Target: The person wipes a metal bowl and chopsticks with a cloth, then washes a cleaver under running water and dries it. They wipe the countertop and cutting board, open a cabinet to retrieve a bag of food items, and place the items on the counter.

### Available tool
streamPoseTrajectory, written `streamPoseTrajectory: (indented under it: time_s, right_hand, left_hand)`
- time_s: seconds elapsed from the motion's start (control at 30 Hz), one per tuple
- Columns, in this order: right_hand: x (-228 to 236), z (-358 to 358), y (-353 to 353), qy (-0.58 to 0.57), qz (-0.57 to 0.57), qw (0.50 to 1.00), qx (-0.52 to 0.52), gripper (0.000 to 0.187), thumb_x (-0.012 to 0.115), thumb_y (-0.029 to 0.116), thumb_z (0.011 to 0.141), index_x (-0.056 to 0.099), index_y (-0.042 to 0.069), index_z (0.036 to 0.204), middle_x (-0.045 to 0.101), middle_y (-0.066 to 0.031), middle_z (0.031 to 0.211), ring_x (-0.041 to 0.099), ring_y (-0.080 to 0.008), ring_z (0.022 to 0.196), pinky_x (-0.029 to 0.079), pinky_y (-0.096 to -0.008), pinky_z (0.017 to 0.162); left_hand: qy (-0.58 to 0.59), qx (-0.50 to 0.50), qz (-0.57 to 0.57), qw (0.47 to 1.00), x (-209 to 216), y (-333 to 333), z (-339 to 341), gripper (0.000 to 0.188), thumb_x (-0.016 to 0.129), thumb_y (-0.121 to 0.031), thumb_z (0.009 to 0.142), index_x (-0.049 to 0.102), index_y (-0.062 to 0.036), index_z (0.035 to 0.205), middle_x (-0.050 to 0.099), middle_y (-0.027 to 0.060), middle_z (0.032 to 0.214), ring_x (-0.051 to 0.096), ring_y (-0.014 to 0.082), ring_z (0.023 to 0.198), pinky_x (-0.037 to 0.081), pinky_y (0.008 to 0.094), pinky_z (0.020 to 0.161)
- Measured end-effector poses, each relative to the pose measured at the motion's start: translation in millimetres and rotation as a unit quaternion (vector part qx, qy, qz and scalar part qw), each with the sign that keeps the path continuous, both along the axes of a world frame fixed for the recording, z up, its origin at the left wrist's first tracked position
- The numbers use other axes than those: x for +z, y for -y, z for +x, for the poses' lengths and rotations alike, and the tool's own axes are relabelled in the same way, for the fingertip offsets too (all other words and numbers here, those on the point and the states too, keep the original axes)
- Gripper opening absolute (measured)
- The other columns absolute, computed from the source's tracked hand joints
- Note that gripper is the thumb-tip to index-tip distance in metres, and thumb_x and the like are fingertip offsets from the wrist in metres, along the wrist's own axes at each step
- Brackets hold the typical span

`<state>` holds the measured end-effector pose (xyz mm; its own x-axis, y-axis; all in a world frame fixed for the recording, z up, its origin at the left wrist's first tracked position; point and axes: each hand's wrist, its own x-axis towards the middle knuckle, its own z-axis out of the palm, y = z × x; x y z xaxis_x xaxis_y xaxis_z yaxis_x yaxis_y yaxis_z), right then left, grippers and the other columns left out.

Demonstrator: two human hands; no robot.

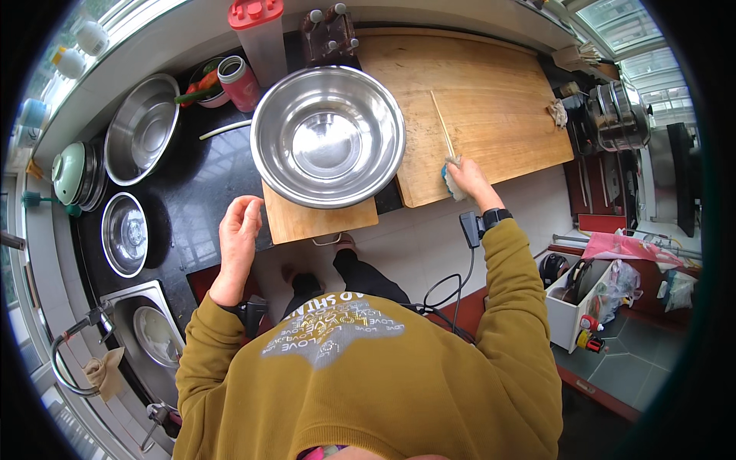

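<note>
A large steel bowl (328, 138) with nothing in it rests on a small wooden cutting board (322, 226) at the counter's edge. My right hand (471, 182) is closed around a pair of pale chopsticks (441, 123), which point away over a large wooden board (491, 100). The same hand grips a small crumpled white and blue packet (454, 187); whether it is plastic or cloth I cannot tell. My left hand (239, 244) hovers left of the small board, fingers loosely bent and thumb apart, with nothing visible in it.
Left on the dark counter (192, 218) are a steel basin (143, 129), a smaller steel bowl (124, 234) and a sink (165, 307). Behind the bowl stand a red-lidded container (259, 38), a pink cup (238, 84) and bottles (330, 38). A steel pot (619, 115) stands far right.
</note>
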<state>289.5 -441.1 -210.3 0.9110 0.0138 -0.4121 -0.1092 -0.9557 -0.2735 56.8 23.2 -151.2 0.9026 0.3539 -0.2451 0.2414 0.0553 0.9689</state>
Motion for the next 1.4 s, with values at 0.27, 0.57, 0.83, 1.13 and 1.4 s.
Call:
streamPoseTrajectory:
  time_s: [0.27, 0.57, 0.83, 1.13, 1.4]
  right_hand:
    - [18.9, 11.8, 18.4, -0.038, -0.002, 0.996, 0.083, 0.061, 0.047, 0.046, 0.096, 0.064, -0.011, 0.11, 0.064, -0.0339, 0.113, 0.06, -0.0463, 0.112, 0.047, -0.0481, 0.097]
    - [63.8, -5.0, 19.6, 0.072, 0.09, 0.993, -0.011, 0.044, 0.051, 0.035, 0.1, 0.062, -0.004, 0.118, 0.069, -0.0226, 0.108, 0.064, -0.0342, 0.107, 0.049, -0.0405, 0.093]
    - [157.2, 2.5, -103.3, 0.045, 0.601, 0.794, -0.076, 0.033, 0.054, 0.025, 0.104, 0.06, -0.001, 0.124, 0.067, -0.0075, 0.112, 0.065, -0.0155, 0.101, 0.053, -0.0283, 0.089]
    - [29.6, 21.5, -298.3, -0.218, 0.435, 0.87, 0.083, 0.055, 0.058, 0.038, 0.1, 0.048, -0.002, 0.137, 0.062, -0.0148, 0.123, 0.061, -0.0249, 0.112, 0.05, -0.04, 0.094]
    - [-18.7, -28.9, -343.6, -0.171, 0.417, 0.879, 0.157, 0.059, 0.06, 0.02, 0.087, 0.048, 0.003, 0.142, 0.057, -0.0209, 0.132, 0.055, -0.0321, 0.124, 0.044, -0.0394, 0.105]
  left_hand:
    - [-0.036, 0.029, 0.002, 0.999, -10.5, -0.7, 7.7, 0.017, 0.06, -0.021, 0.102, 0.065, -0.0053, 0.105, 0.049, -0.0076, 0.071, 0.041, 0.0015, 0.062, 0.031, 0.019, 0.053]
    - [-0.057, 0.065, 0.034, 0.996, -28.6, -9.8, 35.7, 0.022, 0.059, -0.024, 0.102, 0.063, -0.0032, 0.107, 0.057, -0.0027, 0.079, 0.049, 0.0037, 0.063, 0.041, 0.0208, 0.055]
    - [-0.063, 0.065, 0.106, 0.99, -34.6, -10.0, 68.7, 0.032, 0.053, -0.032, 0.105, 0.058, -0.0021, 0.115, 0.062, 0.003, 0.084, 0.056, 0.0076, 0.066, 0.049, 0.0249, 0.06]
    - [-0.072, 0.099, 0.106, 0.987, -61.4, 4.9, 85.4, 0.035, 0.045, -0.037, 0.108, 0.054, -0.0038, 0.103, 0.063, 0.0108, 0.075, 0.06, 0.0158, 0.052, 0.047, 0.0301, 0.047]
    - [-0.035, 0.199, 0.259, 0.945, -78.6, 21.2, 93.4, 0.036, 0.044, -0.034, 0.107, 0.054, 0.0001, 0.101, 0.065, 0.0245, 0.091, 0.063, 0.041, 0.084, 0.049, 0.047, 0.076]
